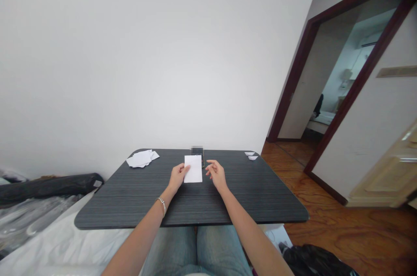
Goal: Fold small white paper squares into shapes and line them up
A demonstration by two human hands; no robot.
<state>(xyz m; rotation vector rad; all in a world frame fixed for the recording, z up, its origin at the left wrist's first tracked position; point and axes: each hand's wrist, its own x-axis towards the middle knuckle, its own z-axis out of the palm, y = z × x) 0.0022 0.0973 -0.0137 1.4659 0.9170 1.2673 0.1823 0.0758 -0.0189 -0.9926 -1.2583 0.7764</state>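
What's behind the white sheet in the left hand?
Behind the white sheet, a dark, phone-like object shows its top and part of its right edge. The sheet hides most of the rest, so anything else there can't be seen.

Single head-worn view, looking forward and down across near table (195,202) toward white wall (156,54) beyond
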